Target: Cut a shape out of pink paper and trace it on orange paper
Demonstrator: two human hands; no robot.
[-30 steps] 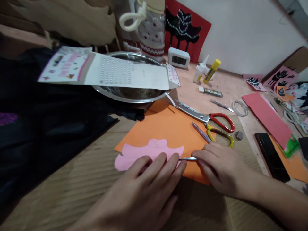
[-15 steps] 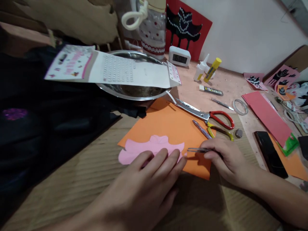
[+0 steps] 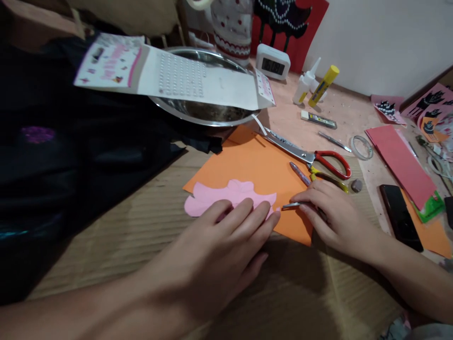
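A pink paper cutout (image 3: 233,191) with a wavy, scalloped outline lies on a sheet of orange paper (image 3: 247,158). My left hand (image 3: 226,241) rests over its lower edge, fingers stretched out and pressing it down; that part of the cutout is hidden. In my right hand (image 3: 334,217) is a pair of slim metal tweezers (image 3: 292,205), pinched between thumb and fingers. Their tips point left, close to the cutout's right end and my left fingertips. Whether the tips touch the paper I cannot tell.
Beyond the orange sheet lie scissors (image 3: 304,156), a pen (image 3: 300,174) and an eraser (image 3: 318,119). A metal bowl (image 3: 212,123) carries a card of stick-on pearls (image 3: 180,75). Glue bottles, a glue stick (image 3: 323,86) and a clock (image 3: 272,62) stand behind. A phone (image 3: 399,217) lies right.
The view has tilted down, so everything sits higher in the picture. The tweezers' two tips showed apart before and now look close together. My left hand stays on the pink cutout.
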